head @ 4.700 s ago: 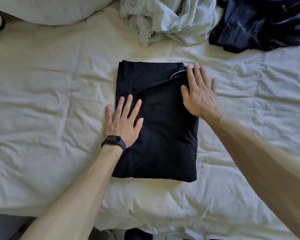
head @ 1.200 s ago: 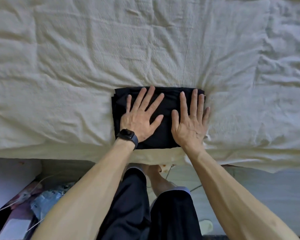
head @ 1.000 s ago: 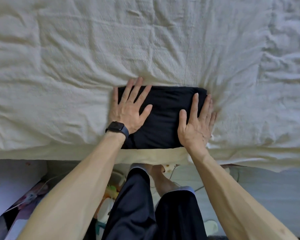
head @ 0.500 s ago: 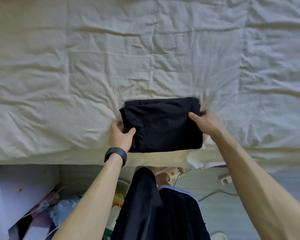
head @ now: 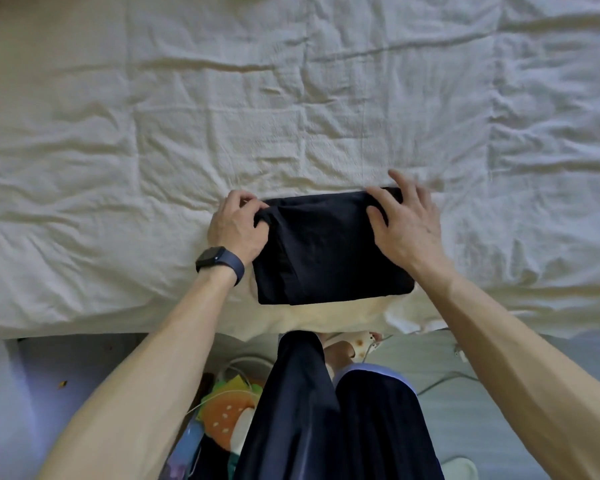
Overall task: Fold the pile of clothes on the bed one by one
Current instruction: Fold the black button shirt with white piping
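Head cam view: a folded black fabric garment (head: pixel 329 247) sits at the near edge of the cream quilted bedspread (head: pixel 291 116), right in front of the person's legs.
Left hand: the left hand (head: pixel 236 226), the one with the dark wristwatch (head: pixel 219 261), has its fingers curled round the far left corner and is properly gripping the cloth.
Right hand: the right hand (head: pixel 406 230) lies over the far right corner, thumb and forefinger on top. Honestly can't tell if it's pinching or just resting.
Step, my guess: squaring up the finished bundle or picking it up to set it aside.
How to do it well: hold both sides evenly, thumbs on top and fingers underneath, so the layers don't slide. Keep it flat and level, and don't lift by one corner.
Watch out: the left corner looks bunched under the grip, so I'd smooth it once the bundle is down.
Rest of pile: not in view.
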The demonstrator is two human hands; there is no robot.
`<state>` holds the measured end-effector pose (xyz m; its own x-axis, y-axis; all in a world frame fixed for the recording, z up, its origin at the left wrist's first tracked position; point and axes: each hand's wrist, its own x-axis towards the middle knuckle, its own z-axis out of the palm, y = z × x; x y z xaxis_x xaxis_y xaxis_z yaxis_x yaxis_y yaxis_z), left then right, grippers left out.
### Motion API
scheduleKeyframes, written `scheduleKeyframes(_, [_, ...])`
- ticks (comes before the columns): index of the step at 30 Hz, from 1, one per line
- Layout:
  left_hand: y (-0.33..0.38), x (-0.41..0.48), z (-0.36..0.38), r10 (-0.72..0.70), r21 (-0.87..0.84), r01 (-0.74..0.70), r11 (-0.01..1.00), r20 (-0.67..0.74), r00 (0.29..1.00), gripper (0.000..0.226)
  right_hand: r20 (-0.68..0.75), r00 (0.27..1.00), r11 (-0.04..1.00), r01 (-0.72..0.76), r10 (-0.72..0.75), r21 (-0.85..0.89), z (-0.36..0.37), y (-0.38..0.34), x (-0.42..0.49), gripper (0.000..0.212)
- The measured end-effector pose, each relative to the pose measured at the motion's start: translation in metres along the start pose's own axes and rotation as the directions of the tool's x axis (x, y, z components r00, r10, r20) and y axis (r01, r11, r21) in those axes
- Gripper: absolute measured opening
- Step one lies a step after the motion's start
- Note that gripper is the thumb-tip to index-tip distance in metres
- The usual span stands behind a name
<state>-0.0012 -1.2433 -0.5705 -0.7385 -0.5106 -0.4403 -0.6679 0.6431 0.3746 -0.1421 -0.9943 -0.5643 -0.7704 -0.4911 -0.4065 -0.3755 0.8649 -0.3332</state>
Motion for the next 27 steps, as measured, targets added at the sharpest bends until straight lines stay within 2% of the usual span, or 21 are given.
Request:
scheduleKeyframes(2, [-0.003, 0.007, -0.004, 0.077, 0.010, -0.077, 0.997, -0.015, 0.997, 0.034, 0.015, 1.000, 1.000, -0.015, 0.015, -0.010, 0.000, 0.002, 0.009, 0.028])
scheduleKeyframes(3, [-0.004, 0.010, -0.006, 0.051, -0.022, -0.051, 0.998, -0.010, 0.999, 0.035, 0.015, 0.999, 0.999, -0.048, 0.048, 0.002, 0.001, 0.005, 0.012, 0.026])
scheduleKeyframes(5, [-0.004, 0.021, -0.006, -0.097, -0.069, 0.099, 0.993, 0.031, 0.995, 0.035, 0.014, 0.994, 0.994, -0.110, 0.110, 0.024, 0.003, 0.007, 0.016, 0.026])
scheduleKeyframes(7, [-0.002, 0.032, -0.003, -0.186, -0.032, 0.190, 0.981, 0.106, 0.977, 0.035, 0.028, 0.988, 0.987, -0.153, 0.152, 0.049, 0.006, 0.007, 0.019, 0.027])
scheduleKeyframes(10, [0.002, 0.044, 0.001, -0.206, 0.029, 0.204, 0.979, 0.149, 0.967, 0.034, 0.042, 0.976, 0.969, -0.215, 0.212, 0.120, 0.009, 0.004, 0.022, 0.028])
scheduleKeyframes(12, [0.000, 0.048, 0.003, -0.221, 0.009, 0.223, 0.975, 0.157, 0.963, 0.027, 0.033, 0.968, 0.955, -0.250, 0.248, 0.159, 0.011, 0.003, 0.024, 0.027])
scheduleKeyframes(13, [-0.001, 0.047, 0.003, -0.236, -0.052, 0.246, 0.968, 0.157, 0.959, 0.022, 0.027, 0.960, 0.942, -0.277, 0.277, 0.187, 0.011, 0.001, 0.024, 0.028])
scheduleKeyframes(15, [-0.001, 0.039, 0.002, -0.273, -0.289, 0.296, 0.911, 0.119, 0.955, 0.016, 0.000, 0.935, 0.897, -0.341, 0.355, 0.282, 0.011, -0.003, 0.019, 0.034])
scheduleKeyframes(17, [0.002, 0.021, 0.002, -0.357, -0.478, 0.315, 0.820, 0.003, 0.934, 0.026, -0.027, 0.912, 0.850, -0.372, 0.410, 0.372, 0.012, -0.009, 0.007, 0.047])
scheduleKeyframes(18, [0.006, 0.009, 0.005, -0.408, -0.502, 0.327, 0.801, -0.057, 0.911, 0.031, -0.018, 0.898, 0.821, -0.393, 0.439, 0.413, 0.012, -0.010, 0.001, 0.055])
scheduleKeyframes(20, [0.017, -0.016, 0.013, -0.492, -0.489, 0.399, 0.776, -0.074, 0.868, 0.051, 0.068, 0.846, 0.724, -0.492, 0.529, 0.484, 0.012, -0.009, -0.011, 0.069])
scheduleKeyframes(22, [0.028, -0.032, 0.022, -0.554, -0.477, 0.519, 0.709, 0.078, 0.829, 0.082, 0.202, 0.774, 0.617, -0.609, 0.601, 0.499, 0.010, -0.004, -0.018, 0.072])
scheduleKeyframes(23, [0.031, -0.036, 0.026, -0.575, -0.468, 0.569, 0.676, 0.148, 0.805, 0.090, 0.273, 0.742, 0.576, -0.655, 0.612, 0.490, 0.008, 0.000, -0.018, 0.069])
scheduleKeyframes(24, [0.030, -0.036, 0.029, -0.585, -0.463, 0.599, 0.653, 0.195, 0.787, 0.089, 0.339, 0.719, 0.545, -0.686, 0.606, 0.482, 0.005, 0.004, -0.017, 0.066])
scheduleKeyframes(27, [0.017, -0.026, 0.032, -0.620, -0.486, 0.655, 0.578, 0.261, 0.740, 0.063, 0.476, 0.705, 0.497, -0.709, 0.526, 0.501, -0.004, 0.021, -0.006, 0.054])
